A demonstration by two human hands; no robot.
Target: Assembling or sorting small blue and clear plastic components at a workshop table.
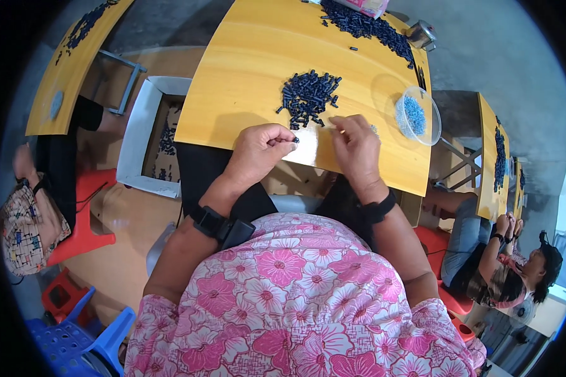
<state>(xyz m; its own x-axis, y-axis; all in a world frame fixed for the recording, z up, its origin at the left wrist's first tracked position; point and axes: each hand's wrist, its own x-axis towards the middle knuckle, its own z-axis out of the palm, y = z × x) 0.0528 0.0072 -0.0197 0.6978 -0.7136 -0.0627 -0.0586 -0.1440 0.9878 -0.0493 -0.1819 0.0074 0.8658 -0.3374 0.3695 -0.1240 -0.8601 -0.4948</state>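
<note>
My left hand (258,154) is closed in a pinch above the table's near edge. Between its thumb and forefinger is a small black cylindrical piece (295,140), mostly covered by the fingertips. Across from it, my right hand (357,149) has its fingers bent and drawn together; whatever they pinch is too small to make out. Just beyond both hands lies a heap of short black cylindrical pieces (309,97) on the yellow table (245,75). A few tiny pale pieces (375,129) show beside my right hand. Further right stands a clear round tub (431,129) holding small light-blue pieces (414,116).
A larger black heap (371,28) and a metal cup (421,36) are at the table's far right. On the floor at left sits a white box (135,141) with black pieces inside. People sit at other tables on both sides, near red stools (88,213).
</note>
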